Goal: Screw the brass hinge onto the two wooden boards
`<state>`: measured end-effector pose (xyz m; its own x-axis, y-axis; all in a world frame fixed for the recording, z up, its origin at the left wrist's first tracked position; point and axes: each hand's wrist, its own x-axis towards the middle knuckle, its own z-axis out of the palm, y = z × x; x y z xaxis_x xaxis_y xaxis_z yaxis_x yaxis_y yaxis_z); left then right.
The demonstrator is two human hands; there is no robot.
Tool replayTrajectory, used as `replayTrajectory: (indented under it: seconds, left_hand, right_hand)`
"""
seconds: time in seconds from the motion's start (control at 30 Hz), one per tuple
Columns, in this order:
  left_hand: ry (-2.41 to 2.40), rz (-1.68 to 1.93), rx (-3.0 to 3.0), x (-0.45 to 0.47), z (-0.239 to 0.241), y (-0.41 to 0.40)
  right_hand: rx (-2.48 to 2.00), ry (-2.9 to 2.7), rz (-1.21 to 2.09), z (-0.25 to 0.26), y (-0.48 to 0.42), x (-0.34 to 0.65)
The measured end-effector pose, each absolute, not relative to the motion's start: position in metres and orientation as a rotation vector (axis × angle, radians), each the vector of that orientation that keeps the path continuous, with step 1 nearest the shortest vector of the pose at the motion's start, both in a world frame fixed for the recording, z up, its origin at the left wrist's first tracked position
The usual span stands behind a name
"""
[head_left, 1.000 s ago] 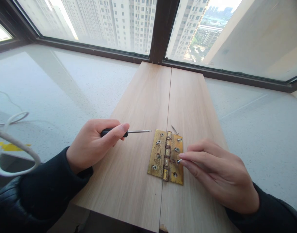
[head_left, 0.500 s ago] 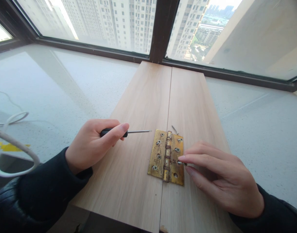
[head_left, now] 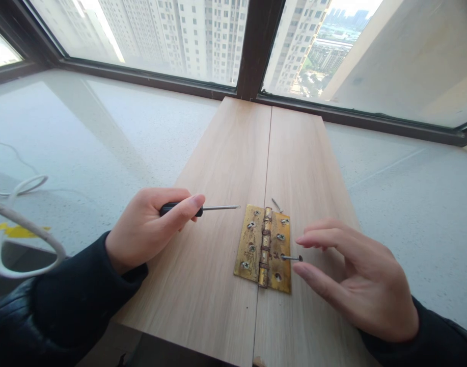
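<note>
A worn brass hinge (head_left: 243, 244) lies spread across the seam of two pale boards. Screw heads show in all the holes of its left leaf and in the upper two of its right leaf. From the third hole on the right a screw (head_left: 292, 258) sticks out, its head toward my right hand (head_left: 355, 280). That hand is open, thumb and fingers apart around the screw's head. The lowest right hole has no screw in it. My left hand (head_left: 153, 224) grips a screwdriver (head_left: 220, 207) by its black handle, tip just left of the hinge. A loose screw (head_left: 277, 205) lies above the hinge.
The two wooden boards (head_left: 233, 148) reach from the near edge to the window frame (head_left: 252, 51). They rest on a white speckled sill (head_left: 134, 127). At the left are a white cable (head_left: 57, 250) and yellow tape (head_left: 23, 231).
My right thumb and fingers have spread and let go of the screw, which now stands in the hole by itself. My left hand holds the screwdriver as before.
</note>
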<state>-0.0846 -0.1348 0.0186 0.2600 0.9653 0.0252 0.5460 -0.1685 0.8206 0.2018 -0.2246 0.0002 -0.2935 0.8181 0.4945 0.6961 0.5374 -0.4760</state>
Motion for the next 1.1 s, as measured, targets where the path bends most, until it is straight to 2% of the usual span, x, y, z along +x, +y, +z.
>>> replayTrajectory:
  seconds: [1.1]
  left_hand:
    - [1.382,0.736,1.841,-0.0854,0.0184,-0.1334]
  right_hand:
    - [-1.067,-2.151,0.402,-0.0082,-0.2282,0.1981]
